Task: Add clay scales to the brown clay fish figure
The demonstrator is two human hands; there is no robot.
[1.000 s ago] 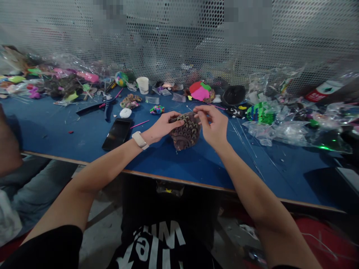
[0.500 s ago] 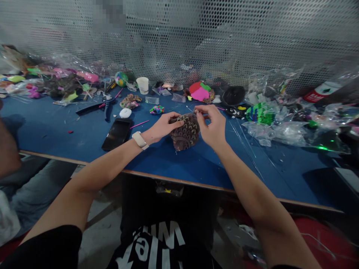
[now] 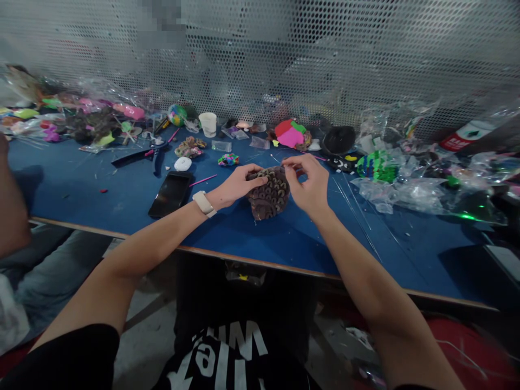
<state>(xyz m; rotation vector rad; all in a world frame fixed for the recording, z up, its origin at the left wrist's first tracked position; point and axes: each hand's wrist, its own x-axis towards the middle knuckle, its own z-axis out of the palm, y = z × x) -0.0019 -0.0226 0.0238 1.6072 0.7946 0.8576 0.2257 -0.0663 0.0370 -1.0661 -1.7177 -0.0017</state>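
Note:
A dark brown lump (image 3: 270,196) covered in small curled ridges is held just above the blue table (image 3: 227,227). My left hand (image 3: 239,186) grips its left side, thumb over the front and fingers behind the top. On its upper right edge, my right hand (image 3: 309,181) has thumb and forefinger pinched together. Whatever lies between those fingertips is too small to make out. A pale band sits on my left wrist.
Left of my hands lie a black phone (image 3: 170,194), a pink stick (image 3: 203,180), a white case (image 3: 182,164) and dark blue pliers (image 3: 156,157). Plastic bags (image 3: 418,194) and clear rods cover the right side. Another person's arm (image 3: 12,200) is at the far left.
The view has shifted very slightly. My right hand's fingers have moved a little at the lump's upper edge; my left hand keeps its grip.

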